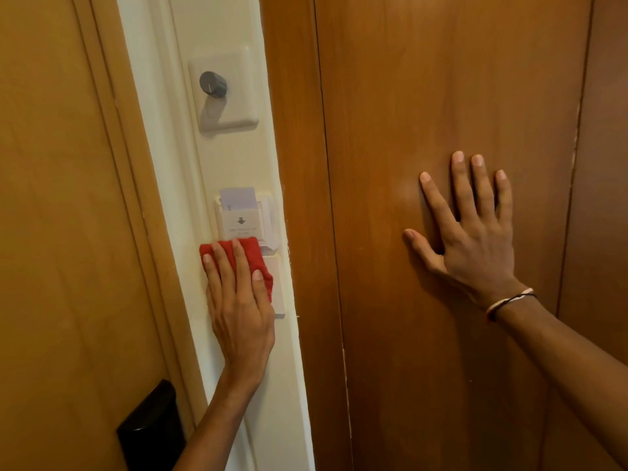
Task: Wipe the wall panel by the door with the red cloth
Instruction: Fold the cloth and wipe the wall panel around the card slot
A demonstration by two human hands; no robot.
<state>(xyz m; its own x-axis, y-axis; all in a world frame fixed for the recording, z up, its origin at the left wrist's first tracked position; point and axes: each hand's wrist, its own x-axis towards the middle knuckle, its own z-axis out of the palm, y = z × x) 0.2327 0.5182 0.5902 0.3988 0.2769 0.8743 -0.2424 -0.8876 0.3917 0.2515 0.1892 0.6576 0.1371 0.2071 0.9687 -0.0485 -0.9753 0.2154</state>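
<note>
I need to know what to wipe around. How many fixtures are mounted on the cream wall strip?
3. A dimmer knob plate near the top, a key-card holder mid-strip, and a switch plate just below it, partly hidden by the red cloth and left hand.

The red cloth (251, 258) looks soft and napped, the cream wall panel (238, 158) painted and smooth with a slight sheen; the door (61, 198) is satin wood veneer (grain faint), its lock plate (149, 426) glossy black, the dimmer knob (213, 83) brushed metal
</note>
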